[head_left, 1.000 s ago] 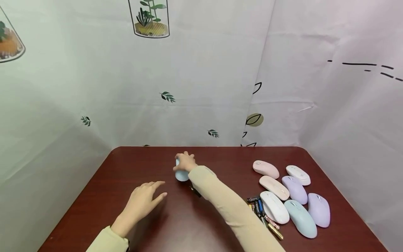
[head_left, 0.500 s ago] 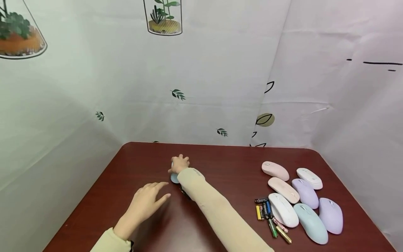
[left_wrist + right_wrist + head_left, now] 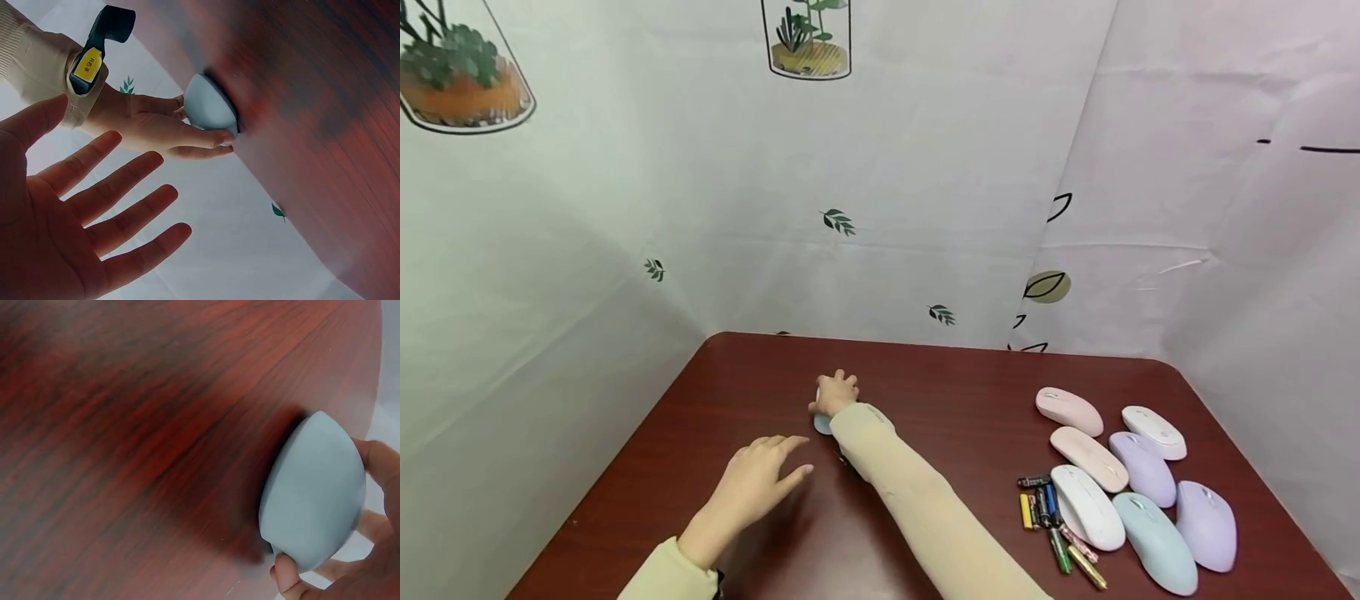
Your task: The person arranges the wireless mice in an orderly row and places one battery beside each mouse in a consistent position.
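Toward the far side of the table, left of its middle, my right hand (image 3: 837, 394) grips a light blue computer mouse (image 3: 312, 494) by its sides. In the right wrist view thumb and fingers curl round its edges, and its underside sits on or just above the wood; I cannot tell which. The left wrist view shows the same mouse (image 3: 209, 103) beyond my left hand (image 3: 69, 231). That left hand hovers over the table, nearer to me, fingers spread and holding nothing. Much of the mouse is hidden by the right hand in the head view.
On the right of the dark red table (image 3: 925, 467) lie several mice: pink, white, purple (image 3: 1206, 527) and a blue-green one (image 3: 1156, 542). Several batteries (image 3: 1051, 508) lie loose beside a white mouse (image 3: 1088, 507). White patterned cloth (image 3: 880, 167) hangs behind the table.
The head view has turned left, shifting the scene rightward. My right hand has lowered the light blue mouse from a more upright hold toward the tabletop. The left hand has barely moved.
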The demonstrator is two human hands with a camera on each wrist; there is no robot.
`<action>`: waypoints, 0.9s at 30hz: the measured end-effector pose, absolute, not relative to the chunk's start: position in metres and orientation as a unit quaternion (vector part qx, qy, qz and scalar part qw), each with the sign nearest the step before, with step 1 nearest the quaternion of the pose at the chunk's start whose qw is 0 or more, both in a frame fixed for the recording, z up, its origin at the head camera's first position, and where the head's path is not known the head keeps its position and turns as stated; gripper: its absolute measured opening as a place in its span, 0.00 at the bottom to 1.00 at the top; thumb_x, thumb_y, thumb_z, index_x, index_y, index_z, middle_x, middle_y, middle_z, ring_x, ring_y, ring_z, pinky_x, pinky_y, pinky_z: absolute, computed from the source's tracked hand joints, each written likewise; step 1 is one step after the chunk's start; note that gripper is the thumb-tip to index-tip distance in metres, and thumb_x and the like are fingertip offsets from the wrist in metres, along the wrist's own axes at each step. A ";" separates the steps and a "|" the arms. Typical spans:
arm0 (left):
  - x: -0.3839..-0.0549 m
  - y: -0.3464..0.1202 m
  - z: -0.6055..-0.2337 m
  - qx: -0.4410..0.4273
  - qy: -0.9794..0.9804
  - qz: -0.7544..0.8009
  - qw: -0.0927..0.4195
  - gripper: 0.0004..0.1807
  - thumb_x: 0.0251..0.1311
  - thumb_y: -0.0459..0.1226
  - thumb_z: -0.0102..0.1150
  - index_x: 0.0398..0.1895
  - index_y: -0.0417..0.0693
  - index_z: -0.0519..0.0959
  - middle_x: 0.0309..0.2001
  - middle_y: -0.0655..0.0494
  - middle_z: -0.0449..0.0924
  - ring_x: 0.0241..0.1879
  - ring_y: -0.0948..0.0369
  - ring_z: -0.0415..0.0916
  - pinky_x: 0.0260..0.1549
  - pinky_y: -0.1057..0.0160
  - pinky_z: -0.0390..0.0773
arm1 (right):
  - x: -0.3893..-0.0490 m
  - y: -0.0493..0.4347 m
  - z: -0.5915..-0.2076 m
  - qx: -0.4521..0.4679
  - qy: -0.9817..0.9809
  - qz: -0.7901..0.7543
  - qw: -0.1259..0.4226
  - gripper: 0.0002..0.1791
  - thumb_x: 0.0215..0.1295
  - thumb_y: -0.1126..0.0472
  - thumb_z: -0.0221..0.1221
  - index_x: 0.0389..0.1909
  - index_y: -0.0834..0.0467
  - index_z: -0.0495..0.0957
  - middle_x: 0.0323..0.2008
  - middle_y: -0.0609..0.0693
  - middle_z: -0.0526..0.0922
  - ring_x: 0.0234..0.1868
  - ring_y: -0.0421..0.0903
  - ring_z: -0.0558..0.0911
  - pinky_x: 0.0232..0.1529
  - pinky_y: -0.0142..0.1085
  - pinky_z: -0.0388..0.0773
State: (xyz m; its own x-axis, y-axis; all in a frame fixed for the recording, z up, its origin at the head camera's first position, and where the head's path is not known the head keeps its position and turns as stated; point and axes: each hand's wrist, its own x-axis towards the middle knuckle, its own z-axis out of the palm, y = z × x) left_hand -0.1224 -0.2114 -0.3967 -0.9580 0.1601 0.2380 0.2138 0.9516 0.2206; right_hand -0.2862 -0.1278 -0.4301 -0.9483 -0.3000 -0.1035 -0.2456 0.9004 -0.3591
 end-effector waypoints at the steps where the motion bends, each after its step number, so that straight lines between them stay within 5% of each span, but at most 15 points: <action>1: -0.123 -0.211 -0.397 -0.096 -0.982 -0.121 0.111 0.20 0.56 0.46 0.62 0.50 0.48 0.79 0.47 0.50 0.82 0.48 0.47 0.78 0.42 0.45 0.76 | -0.286 -0.127 -0.430 -0.142 0.971 -0.177 0.077 0.30 0.56 0.47 0.64 0.59 0.51 0.72 0.56 0.58 0.69 0.55 0.59 0.69 0.50 0.46 0.73; 10: -0.126 -0.207 -0.396 -0.102 -0.981 -0.127 0.107 0.20 0.56 0.46 0.63 0.49 0.47 0.80 0.46 0.49 0.82 0.48 0.46 0.78 0.41 0.45 0.76 | -0.282 -0.121 -0.411 -0.215 0.959 -0.064 0.172 0.49 0.46 0.45 0.71 0.70 0.43 0.57 0.68 0.52 0.56 0.67 0.56 0.61 0.60 0.48 0.68; 19: -0.130 -0.204 -0.395 -0.096 -0.982 -0.130 0.099 0.20 0.56 0.46 0.62 0.50 0.48 0.79 0.47 0.48 0.82 0.49 0.46 0.77 0.41 0.45 0.76 | -0.287 -0.121 -0.422 -0.241 0.965 -0.028 0.104 0.38 0.50 0.51 0.70 0.63 0.51 0.66 0.62 0.53 0.67 0.61 0.55 0.67 0.51 0.40 0.75; 27: -0.146 -0.204 -0.401 -0.095 -0.981 -0.144 0.091 0.22 0.57 0.47 0.62 0.51 0.45 0.78 0.48 0.44 0.81 0.48 0.45 0.78 0.40 0.44 0.77 | -0.289 -0.102 -0.419 -0.261 0.955 -0.100 0.099 0.45 0.53 0.47 0.67 0.70 0.49 0.57 0.69 0.57 0.57 0.66 0.58 0.62 0.59 0.45 0.70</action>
